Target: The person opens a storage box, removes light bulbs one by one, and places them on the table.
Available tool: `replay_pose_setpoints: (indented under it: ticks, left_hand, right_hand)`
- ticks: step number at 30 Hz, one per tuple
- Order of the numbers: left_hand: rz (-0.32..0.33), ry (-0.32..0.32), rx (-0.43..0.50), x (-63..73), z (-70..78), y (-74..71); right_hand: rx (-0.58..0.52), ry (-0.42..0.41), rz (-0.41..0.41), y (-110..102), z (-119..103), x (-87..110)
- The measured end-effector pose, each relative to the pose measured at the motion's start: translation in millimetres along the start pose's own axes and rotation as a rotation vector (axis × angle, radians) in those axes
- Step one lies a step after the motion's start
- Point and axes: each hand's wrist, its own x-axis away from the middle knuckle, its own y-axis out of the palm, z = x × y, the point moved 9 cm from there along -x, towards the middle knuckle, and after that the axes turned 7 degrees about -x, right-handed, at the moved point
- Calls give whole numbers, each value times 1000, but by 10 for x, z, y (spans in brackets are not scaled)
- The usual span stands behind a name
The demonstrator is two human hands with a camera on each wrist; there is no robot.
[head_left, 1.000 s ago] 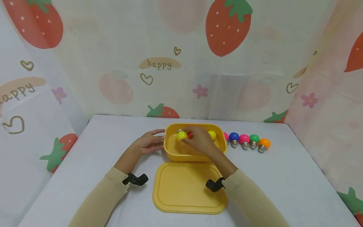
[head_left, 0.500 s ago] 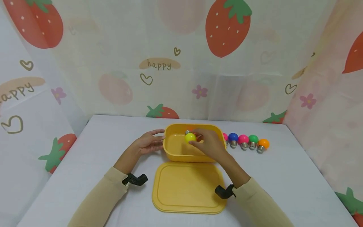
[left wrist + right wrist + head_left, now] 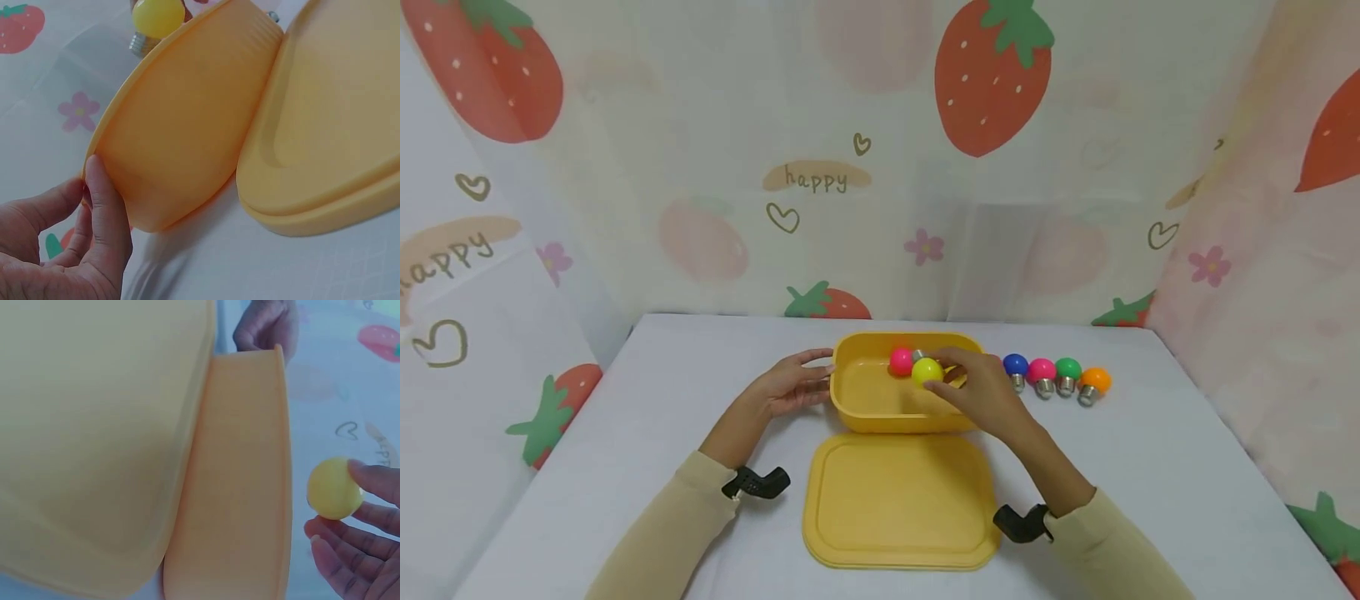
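In the head view a yellow light bulb (image 3: 927, 372) with a silver screw base is pinched between thumb and fingers of my right hand (image 3: 985, 387), over the yellow box (image 3: 859, 396). The right wrist view shows this bulb (image 3: 334, 489) at the fingertips, beyond the box wall. A pink bulb (image 3: 901, 362) is in the box, left of the held one. My left hand (image 3: 790, 385) touches the outside of the box's left end; in the left wrist view its fingertips are right at the rim. My right hand hides the box's right part.
The yellow lid (image 3: 898, 504) lies flat in front of the box. Right of the box is a row of bulbs: blue (image 3: 1015, 364), pink (image 3: 1042, 370), green (image 3: 1067, 369) and orange (image 3: 1097, 380). A strawberry-print cloth (image 3: 842, 242) stands behind the table.
My right hand has moved to the right with the yellow bulb, and the pink bulb in the box has come into clear view. My left hand stays at the box's left end.
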Motion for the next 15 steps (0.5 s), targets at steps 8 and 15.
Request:
replay_pose_setpoints:
  ticks: [8,15]
  left_hand:
    - [15,0,6,8,-37,-12]
    - [23,9,-12,2,10,-29]
  right_hand:
    - [-2,5,32,-126,56,109]
    - [-15,46,43,-242,200,182]
